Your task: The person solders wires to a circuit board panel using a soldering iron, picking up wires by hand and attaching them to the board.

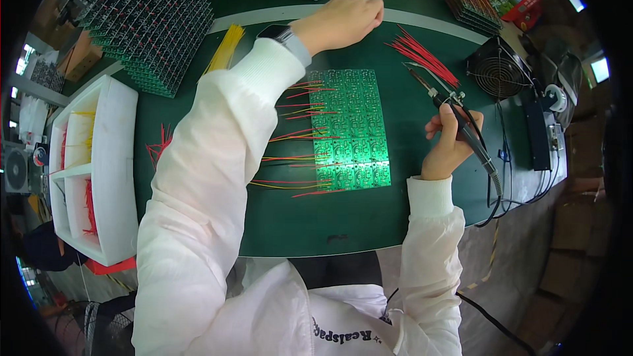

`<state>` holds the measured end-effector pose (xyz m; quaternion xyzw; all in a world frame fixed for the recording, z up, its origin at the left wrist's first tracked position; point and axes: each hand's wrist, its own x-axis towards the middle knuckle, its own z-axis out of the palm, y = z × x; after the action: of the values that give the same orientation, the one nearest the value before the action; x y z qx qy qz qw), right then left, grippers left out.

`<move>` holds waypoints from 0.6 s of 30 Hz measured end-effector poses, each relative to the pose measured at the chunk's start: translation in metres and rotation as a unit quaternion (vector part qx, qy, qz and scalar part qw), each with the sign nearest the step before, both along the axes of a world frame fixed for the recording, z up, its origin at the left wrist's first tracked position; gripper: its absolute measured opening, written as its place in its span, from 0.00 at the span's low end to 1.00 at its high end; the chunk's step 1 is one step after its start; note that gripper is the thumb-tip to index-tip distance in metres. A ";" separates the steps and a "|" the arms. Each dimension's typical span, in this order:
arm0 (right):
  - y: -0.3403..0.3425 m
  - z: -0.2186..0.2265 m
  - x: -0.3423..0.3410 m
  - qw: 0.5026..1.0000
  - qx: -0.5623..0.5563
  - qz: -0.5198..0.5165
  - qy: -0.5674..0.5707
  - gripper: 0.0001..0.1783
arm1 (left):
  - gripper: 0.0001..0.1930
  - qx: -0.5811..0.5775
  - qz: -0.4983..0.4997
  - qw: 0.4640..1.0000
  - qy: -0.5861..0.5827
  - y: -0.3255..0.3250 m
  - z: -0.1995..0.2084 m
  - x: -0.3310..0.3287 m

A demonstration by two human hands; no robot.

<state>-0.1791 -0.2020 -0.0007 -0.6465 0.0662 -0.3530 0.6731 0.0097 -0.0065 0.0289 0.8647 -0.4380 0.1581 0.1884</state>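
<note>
A panel of green circuit boards (361, 128) lies flat on the green work mat, with red, yellow and dark wires (297, 135) sticking out from its left side. My left hand (343, 23), a watch on its wrist, hovers beyond the panel's far edge. Its fingers are curled closed, and whatever they may hold is hidden. To the right of the panel my right hand (452, 138) grips a soldering iron (471, 133), its tip pointing up and left. Just past that tip lies a bundle of red wires (425, 56).
Stacked circuit boards (145, 26) rise at the far left. A white foam box (105, 171) with wires in its compartments stands left, and yellow wires (225, 47) lie behind my left forearm. At right are a small black fan (498, 69) and a dark box (535, 132) with cables.
</note>
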 end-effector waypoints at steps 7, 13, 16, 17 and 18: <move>-0.001 -0.001 0.001 1.000 0.008 0.006 -0.001 0.13 | 0.09 -0.194 0.031 0.963 0.186 0.007 -0.002 -0.041; 0.002 0.001 -0.003 0.999 0.019 0.031 0.008 0.12 | 0.06 -0.239 0.094 0.943 0.209 0.050 -0.007 -0.107; 0.007 -0.001 -0.001 0.997 0.037 0.073 0.014 0.11 | 0.05 -0.179 0.153 0.967 0.097 0.057 -0.019 -0.128; 0.009 -0.002 0.002 0.995 0.044 0.085 0.015 0.11 | 0.05 -0.167 0.154 0.973 0.042 0.057 -0.023 -0.130; 0.011 -0.003 0.003 0.993 0.052 0.100 0.020 0.10 | 0.05 -0.143 0.166 0.976 0.001 0.057 -0.026 -0.132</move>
<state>-0.1761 -0.1908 -0.0035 -0.6208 0.0336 -0.2670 0.7363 -0.1225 0.0502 0.0032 0.8895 -0.2614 0.2473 0.2817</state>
